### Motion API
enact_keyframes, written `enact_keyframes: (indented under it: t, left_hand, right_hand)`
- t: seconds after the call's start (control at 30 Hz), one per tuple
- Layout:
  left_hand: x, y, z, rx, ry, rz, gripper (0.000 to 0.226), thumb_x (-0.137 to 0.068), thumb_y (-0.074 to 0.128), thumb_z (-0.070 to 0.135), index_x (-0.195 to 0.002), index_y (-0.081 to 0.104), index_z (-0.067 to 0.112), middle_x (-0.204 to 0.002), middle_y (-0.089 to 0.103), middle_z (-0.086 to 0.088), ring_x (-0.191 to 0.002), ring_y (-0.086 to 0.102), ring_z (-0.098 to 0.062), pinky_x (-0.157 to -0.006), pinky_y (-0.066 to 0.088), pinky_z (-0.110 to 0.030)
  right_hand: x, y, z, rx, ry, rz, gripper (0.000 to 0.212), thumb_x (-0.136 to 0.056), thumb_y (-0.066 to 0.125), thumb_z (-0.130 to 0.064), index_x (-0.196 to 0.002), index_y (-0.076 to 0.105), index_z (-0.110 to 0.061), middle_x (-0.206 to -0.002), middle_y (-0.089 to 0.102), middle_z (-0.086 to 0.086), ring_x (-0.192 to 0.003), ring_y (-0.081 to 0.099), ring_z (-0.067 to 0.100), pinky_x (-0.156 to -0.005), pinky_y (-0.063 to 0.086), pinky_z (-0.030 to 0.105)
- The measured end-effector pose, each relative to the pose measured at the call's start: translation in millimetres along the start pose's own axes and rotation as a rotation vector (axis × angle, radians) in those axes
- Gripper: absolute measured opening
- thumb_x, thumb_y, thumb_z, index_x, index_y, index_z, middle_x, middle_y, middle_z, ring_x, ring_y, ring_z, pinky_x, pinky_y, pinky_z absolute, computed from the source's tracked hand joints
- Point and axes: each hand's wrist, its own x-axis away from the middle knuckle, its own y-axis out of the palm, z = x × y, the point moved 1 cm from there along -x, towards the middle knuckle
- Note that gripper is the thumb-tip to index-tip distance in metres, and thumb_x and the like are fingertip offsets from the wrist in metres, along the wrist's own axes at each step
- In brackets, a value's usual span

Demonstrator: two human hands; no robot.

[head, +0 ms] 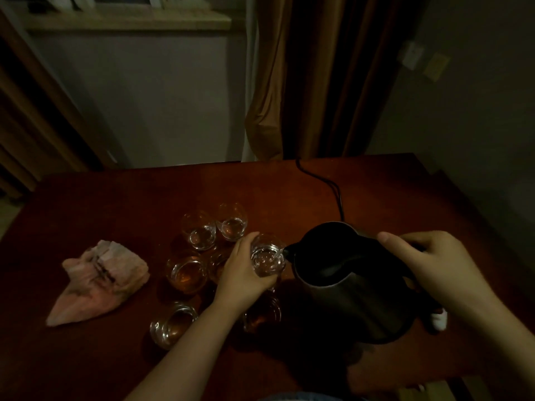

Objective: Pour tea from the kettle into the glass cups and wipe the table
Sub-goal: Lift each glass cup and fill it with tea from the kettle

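Far left of the fingers, on the dark red table (376, 192): a crumpled pink cloth (101, 282), well apart from both hands. Nearer, just left of the left-hand knuckles: a glass cup with amber tea (186, 274); below it another cup (172, 325) with a little tea. Beyond the fingertips: two clear cups (199, 233), (232, 222), side by side, apparently without tea.

Left forearm reaching up from the lower edge, left hand (241, 270) angled toward the kettle, fingers curled round a clear glass cup (267, 257), thumb on its far rim, cup tilted slightly toward the spout. Under the wrist: one more tea-filled cup (262, 314), partly hidden.

Right of that held cup: black kettle (344, 279), lid open, tipped leftward, spout at the cup's rim; too dark to tell whether anything is flowing. Right hand (428, 263) coming in from the right, wrapped round the kettle handle, thumb laid along the top, fingers clenched beneath. Beyond the kettle: a black cord (327, 186) trailing to the table's far edge.
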Motion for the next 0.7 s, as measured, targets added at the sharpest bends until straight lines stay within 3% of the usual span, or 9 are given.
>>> enact_keyframes:
  t: [0.07, 0.13, 0.23, 0.3, 0.4, 0.53, 0.6, 0.7]
  left_hand:
    - [-3, -1, -1, 0.000, -0.011, 0.002, 0.091, -0.067, 0.081, 0.027, -0.141, 0.027, 0.027, -0.145, 0.035, 0.006, -0.129, 0.038, -0.011, -0.099, 0.033, -0.026]
    - [-6, -2, -2, -0.007, -0.012, -0.008, 0.096, -0.066, 0.082, 0.026, -0.142, 0.024, 0.029, -0.147, 0.032, 0.006, -0.129, 0.036, -0.009, -0.101, 0.032, -0.029]
    - [-11, -2, -1, -0.039, -0.005, -0.037, 0.095, -0.066, 0.082, 0.026, -0.142, 0.025, 0.031, -0.149, 0.028, 0.005, -0.133, 0.034, -0.014, -0.104, 0.033, -0.033]
    - [-16, -1, 0, -0.100, -0.020, -0.038, 0.091, -0.066, 0.081, 0.029, -0.140, 0.028, 0.029, -0.148, 0.031, 0.005, -0.135, 0.033, -0.020, -0.108, 0.032, -0.038]
    - [-23, 4, -2, -0.353, -0.018, -0.026, 0.089, -0.066, 0.078, 0.042, -0.139, 0.029, 0.027, -0.144, 0.037, 0.006, -0.137, 0.025, -0.018, -0.114, 0.015, -0.043]
    - [-28, 12, -6, -0.507, -0.027, -0.096, 0.088, -0.068, 0.075, 0.043, -0.139, 0.029, 0.023, -0.145, 0.036, 0.004, -0.140, 0.019, -0.016, -0.115, -0.005, -0.049]
    - [-28, 15, -9, -0.554, -0.027, -0.132, 0.087, -0.069, 0.075, 0.043, -0.139, 0.028, 0.022, -0.147, 0.034, 0.004, -0.142, 0.015, -0.015, -0.112, -0.013, -0.051]
    - [-28, 17, -18, -0.603, -0.034, -0.128, 0.088, -0.070, 0.073, 0.049, -0.140, 0.027, 0.022, -0.149, 0.032, 0.004, -0.144, 0.010, -0.014, -0.109, -0.019, -0.052]
  right_hand:
    - [1, 4, 10, -0.080, 0.039, 0.027, 0.043, -0.065, 0.045, -0.060, -0.067, 0.065, -0.022, -0.075, 0.070, 0.020, -0.065, 0.068, 0.027, -0.065, 0.055, 0.041]
    - [3, 10, 19, -0.180, 0.100, 0.022, 0.032, -0.079, 0.051, -0.049, -0.066, 0.065, -0.024, -0.053, 0.064, 0.007, -0.041, 0.058, 0.007, -0.043, 0.048, 0.019]
    - [6, 16, 28, -0.331, 0.177, 0.009, 0.036, -0.083, 0.053, -0.038, -0.075, 0.067, -0.006, -0.035, 0.047, 0.001, -0.025, 0.040, 0.005, -0.031, 0.032, 0.011]
    - [9, 19, 30, -0.406, 0.203, 0.026, 0.045, -0.077, 0.053, -0.045, -0.076, 0.067, -0.002, -0.048, 0.051, 0.008, -0.033, 0.044, 0.006, -0.035, 0.036, 0.015]
    - [12, 19, 34, -0.481, 0.257, 0.097, 0.035, -0.086, 0.051, -0.037, -0.072, 0.064, -0.008, -0.072, 0.058, 0.011, -0.066, 0.055, 0.021, -0.057, 0.039, 0.026]
    - [14, 16, 34, -0.518, 0.251, 0.140, 0.033, -0.089, 0.050, -0.032, -0.067, 0.062, -0.010, -0.077, 0.057, -0.002, -0.077, 0.053, 0.011, -0.075, 0.037, 0.034]
    - [14, 16, 32, -0.511, 0.240, 0.145, 0.031, -0.088, 0.051, -0.030, -0.066, 0.062, -0.011, -0.083, 0.061, 0.001, -0.079, 0.055, 0.012, -0.074, 0.038, 0.033]
    - [14, 15, 31, -0.513, 0.256, 0.149, 0.030, -0.089, 0.049, -0.028, -0.069, 0.063, -0.011, -0.084, 0.060, 0.008, -0.076, 0.055, 0.018, -0.081, 0.042, 0.050]
